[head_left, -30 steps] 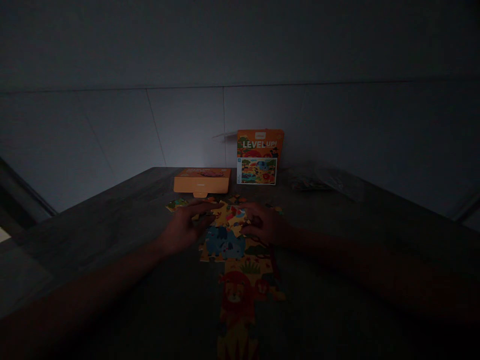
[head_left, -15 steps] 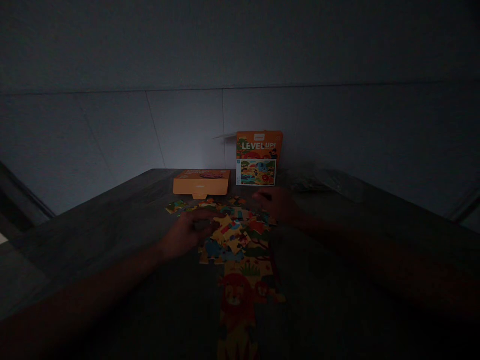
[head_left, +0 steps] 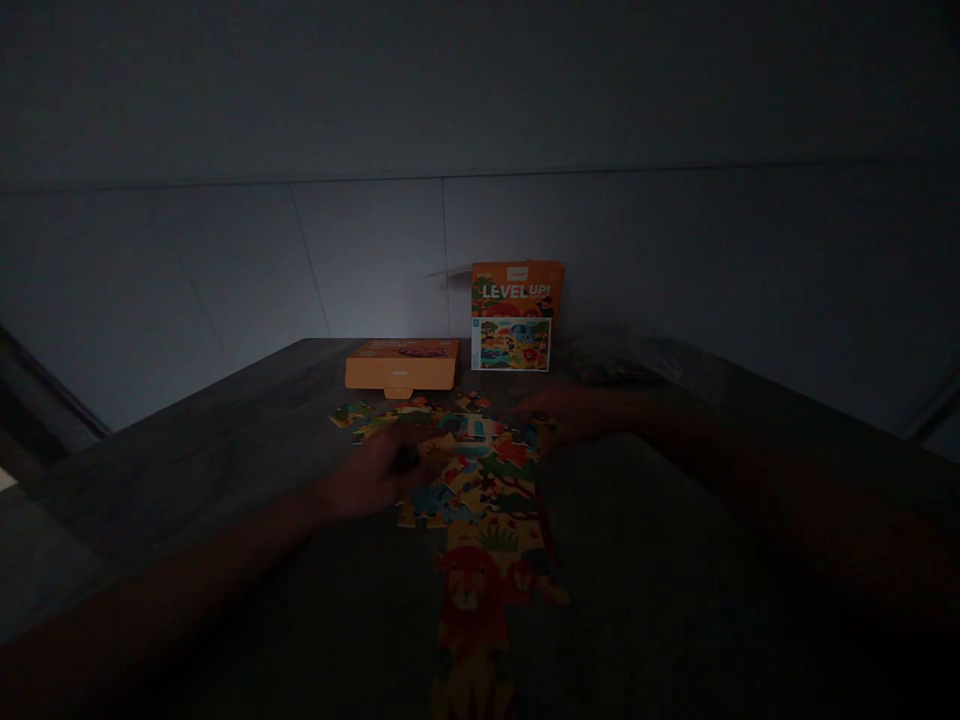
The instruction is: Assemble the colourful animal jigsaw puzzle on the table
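Note:
The scene is dim. My left hand [head_left: 371, 472] is over the left side of the loose puzzle pieces, its thumb and fingers closed on a yellowish puzzle piece [head_left: 439, 452]. On the right, my right hand [head_left: 577, 412] reaches low over the pile's edge with fingers stretched out, close to a dark-patterned piece [head_left: 540, 428]; it is slightly blurred. Loose pieces [head_left: 480, 428] lie jumbled between both hands. Nearer to me, a joined puzzle strip [head_left: 466, 590] shows a red-maned lion and grass.
An orange box [head_left: 401, 372] lies flat behind the pieces, flap towards me. Beside it stands an orange "LEVEL UP!" box [head_left: 517, 290], with a picture card [head_left: 511, 345] leaning on its front. Clear plastic bags [head_left: 630, 362] lie at the back right, near the wall [head_left: 375, 250].
My right hand has lowered and opened out towards the pieces. My left hand has turned slightly and drawn a piece a little off the others.

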### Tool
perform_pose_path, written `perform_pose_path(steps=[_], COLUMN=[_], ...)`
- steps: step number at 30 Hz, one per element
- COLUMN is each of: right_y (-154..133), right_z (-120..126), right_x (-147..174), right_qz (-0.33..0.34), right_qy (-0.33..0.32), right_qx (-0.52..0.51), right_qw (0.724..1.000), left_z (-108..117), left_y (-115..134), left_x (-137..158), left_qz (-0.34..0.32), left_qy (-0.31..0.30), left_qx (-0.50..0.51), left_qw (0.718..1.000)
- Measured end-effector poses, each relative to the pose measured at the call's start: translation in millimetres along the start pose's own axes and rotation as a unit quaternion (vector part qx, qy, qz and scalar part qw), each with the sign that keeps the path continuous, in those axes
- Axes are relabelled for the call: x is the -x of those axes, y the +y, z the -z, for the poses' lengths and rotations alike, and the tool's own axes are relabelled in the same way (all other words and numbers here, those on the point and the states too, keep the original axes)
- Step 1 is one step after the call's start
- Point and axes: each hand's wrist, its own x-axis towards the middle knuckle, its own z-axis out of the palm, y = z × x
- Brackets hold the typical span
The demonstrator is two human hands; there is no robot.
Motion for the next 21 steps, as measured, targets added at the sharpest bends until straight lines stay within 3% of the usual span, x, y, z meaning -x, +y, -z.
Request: perform_pose_path(steps=[6,11,13,17,21], right_y=[-2,5,11,19,13], right_z=[-2,1,0,-5,-5], right_x=[-2,-4,-4,-2,-2], right_qz=[-0.018,-0.133,-0.157,-0.153,-0.135], right_qy=[0.034,0.127,0.122,0.062,0.082], right_qx=[0.049,0.196,0.232,0.241,0.227], right_qw=[0.998,0.963,0.952,0.956,0.961], left_z=[2,7,8,9,9], left_y=[0,11,13,11,9], left_x=[6,9,9,8,9], left_qz=[-0.106,-0.158,-0.153,-0.146,-0.147], left_qy=[-0.078,-0.170,-0.178,-0.175,-0.164], left_qx=[-0.066,-0.090,-0.086,-0.077,-0.070], left_qw=[0.989,0.968,0.968,0.971,0.973])
